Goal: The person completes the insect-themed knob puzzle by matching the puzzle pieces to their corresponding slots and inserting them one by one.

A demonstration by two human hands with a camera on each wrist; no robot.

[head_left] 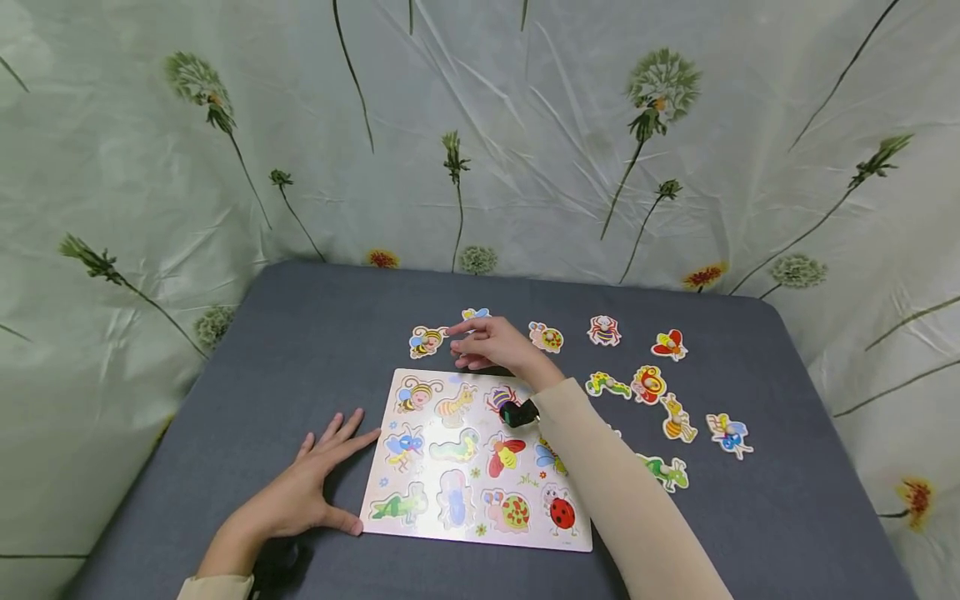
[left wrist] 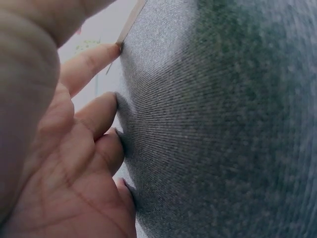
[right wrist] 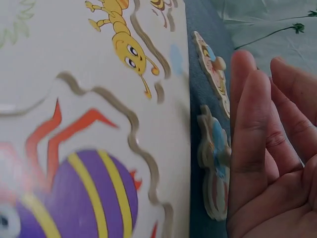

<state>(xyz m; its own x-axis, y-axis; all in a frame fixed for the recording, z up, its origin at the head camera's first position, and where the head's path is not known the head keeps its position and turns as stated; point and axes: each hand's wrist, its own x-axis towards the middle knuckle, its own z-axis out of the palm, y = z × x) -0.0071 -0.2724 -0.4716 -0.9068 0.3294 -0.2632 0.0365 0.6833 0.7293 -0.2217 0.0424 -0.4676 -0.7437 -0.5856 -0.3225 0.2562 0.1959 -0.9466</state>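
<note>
A pale pink puzzle board (head_left: 480, 487) with shallow insect-shaped recesses lies flat on the table. My left hand (head_left: 322, 475) rests beside it, fingers spread, with thumb and index fingertip at its left edge. Over the far side of the board hovers my right hand (head_left: 491, 346), its fingers loosely extended and pointing left. Just past those fingertips lies a bee piece (head_left: 427, 342). A blue-winged piece (head_left: 475, 314) shows behind the hand, partly covered by it. The right wrist view shows this blue-winged piece (right wrist: 213, 148) close beside the fingers, with nothing between them.
Loose knobbed pieces lie behind and right of the board, among them a snail (head_left: 546, 337), a spider (head_left: 603, 331), a red-winged insect (head_left: 669, 345) and a caterpillar (head_left: 607, 384). The right sleeve (head_left: 622, 483) covers the board's right part. A flower-printed curtain (head_left: 540, 208) hangs behind the table.
</note>
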